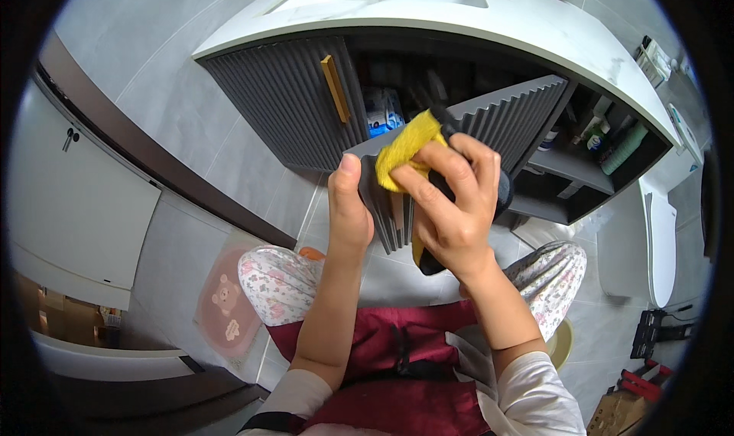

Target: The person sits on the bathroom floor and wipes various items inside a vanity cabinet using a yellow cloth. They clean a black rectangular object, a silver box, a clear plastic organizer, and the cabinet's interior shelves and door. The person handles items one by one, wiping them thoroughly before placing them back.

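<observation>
A grey ribbed cabinet door (514,116) stands swung out toward me, its free edge nearest my body. My left hand (352,206) grips that edge, thumb up on the near side; its other fingers are mostly hidden. In my right hand (456,199) is a bunched yellow and black cloth (413,145), pressed at the top of the door by its free edge. Part of the cloth hangs below my palm. Partly behind the cloth, a wooden-coloured handle shows on the door's face.
The other ribbed door (283,103) is closed, with a gold handle (335,89). Inside the cabinet is a blue and white package (384,112). Bottles fill the open side shelf (569,161). A white countertop (527,15) overhangs; a toilet (660,248) stands right, a pink bear mat (222,306) left.
</observation>
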The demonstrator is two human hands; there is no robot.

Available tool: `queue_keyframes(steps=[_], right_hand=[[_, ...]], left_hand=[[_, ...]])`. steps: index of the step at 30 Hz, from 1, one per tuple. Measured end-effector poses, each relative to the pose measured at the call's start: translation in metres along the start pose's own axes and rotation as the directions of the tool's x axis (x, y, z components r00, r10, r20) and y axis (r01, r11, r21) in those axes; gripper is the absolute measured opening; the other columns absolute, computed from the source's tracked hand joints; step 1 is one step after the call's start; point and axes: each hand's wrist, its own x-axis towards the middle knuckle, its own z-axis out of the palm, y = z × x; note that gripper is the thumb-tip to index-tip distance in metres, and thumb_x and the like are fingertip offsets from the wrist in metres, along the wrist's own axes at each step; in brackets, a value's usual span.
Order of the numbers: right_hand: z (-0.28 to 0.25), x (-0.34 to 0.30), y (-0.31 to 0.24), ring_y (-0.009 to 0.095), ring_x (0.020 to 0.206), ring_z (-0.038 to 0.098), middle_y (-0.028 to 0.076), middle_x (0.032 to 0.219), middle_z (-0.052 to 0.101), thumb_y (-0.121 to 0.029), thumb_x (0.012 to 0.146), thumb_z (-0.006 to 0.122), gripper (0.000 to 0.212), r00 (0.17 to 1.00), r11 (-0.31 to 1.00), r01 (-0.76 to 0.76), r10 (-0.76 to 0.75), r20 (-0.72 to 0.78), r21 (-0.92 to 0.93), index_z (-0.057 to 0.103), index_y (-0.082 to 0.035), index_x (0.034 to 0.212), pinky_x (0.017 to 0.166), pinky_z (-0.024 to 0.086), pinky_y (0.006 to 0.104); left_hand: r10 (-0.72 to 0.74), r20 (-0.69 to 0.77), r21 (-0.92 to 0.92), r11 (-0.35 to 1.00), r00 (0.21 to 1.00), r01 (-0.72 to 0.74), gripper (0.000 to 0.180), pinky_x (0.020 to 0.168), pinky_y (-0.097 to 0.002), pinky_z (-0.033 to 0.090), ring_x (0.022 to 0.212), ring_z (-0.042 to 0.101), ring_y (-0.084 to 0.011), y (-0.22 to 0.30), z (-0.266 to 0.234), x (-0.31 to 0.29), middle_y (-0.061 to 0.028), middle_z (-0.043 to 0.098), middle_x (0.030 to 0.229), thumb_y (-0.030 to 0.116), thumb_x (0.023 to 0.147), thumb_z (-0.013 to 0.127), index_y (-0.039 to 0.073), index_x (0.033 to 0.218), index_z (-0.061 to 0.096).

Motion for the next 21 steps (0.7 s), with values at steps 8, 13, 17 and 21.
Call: queue_keyframes(steps=[8, 13, 17, 21], right_hand=[[0.012, -0.003, -0.002, 0.025, 0.087, 0.050, 0.001, 0.096, 0.056, -0.012, 0.059, 0.064, 0.027, 0.992, 0.993, -0.084, 0.091, 0.092, -0.077, 0.066, -0.014, 0.085, 0.071, 0.035, 0.0365], [0.016, 0.008, -0.008, 0.025, 0.088, 0.050, 0.000, 0.091, 0.055, -0.012, 0.060, 0.064, 0.024, 0.981, 0.983, -0.107, 0.128, 0.142, -0.148, 0.062, -0.014, 0.084, 0.071, 0.034, 0.0377], [0.010, 0.010, -0.010, 0.025, 0.089, 0.050, 0.001, 0.091, 0.054, -0.012, 0.061, 0.063, 0.023, 0.979, 0.973, -0.072, 0.111, 0.173, -0.219, 0.062, -0.014, 0.084, 0.072, 0.034, 0.0392], [0.003, 0.005, 0.002, 0.025, 0.092, 0.050, 0.002, 0.093, 0.055, -0.009, 0.058, 0.063, 0.025, 0.948, 0.960, -0.096, 0.168, 0.269, -0.262, 0.063, -0.013, 0.083, 0.073, 0.034, 0.0405]], left_hand=[[-0.030, -0.033, 0.013, 0.999, 0.999, 0.031, 0.058, 0.089, -0.0342, 0.041, 0.098, 0.056, -0.0199, -0.002, -0.006, 0.015, -0.0109, 0.059, 0.104, 0.050, 0.090, 0.036, -0.003, 0.106, 0.055], [-0.045, -0.027, -0.031, 0.999, 0.999, 0.045, 0.056, 0.087, -0.0333, 0.042, 0.097, 0.057, -0.0189, 0.001, -0.008, 0.020, -0.0105, 0.060, 0.103, 0.048, 0.090, 0.037, -0.002, 0.104, 0.056], [-0.054, -0.028, -0.032, 0.998, 0.998, 0.053, 0.056, 0.087, -0.0331, 0.042, 0.096, 0.057, -0.0187, 0.002, -0.004, 0.018, -0.0102, 0.060, 0.103, 0.049, 0.089, 0.038, -0.003, 0.103, 0.056], [-0.086, -0.002, -0.030, 0.996, 0.996, 0.086, 0.054, 0.088, -0.0332, 0.040, 0.097, 0.056, -0.0181, 0.000, -0.024, 0.018, -0.0102, 0.061, 0.102, 0.048, 0.088, 0.041, -0.002, 0.101, 0.058]])
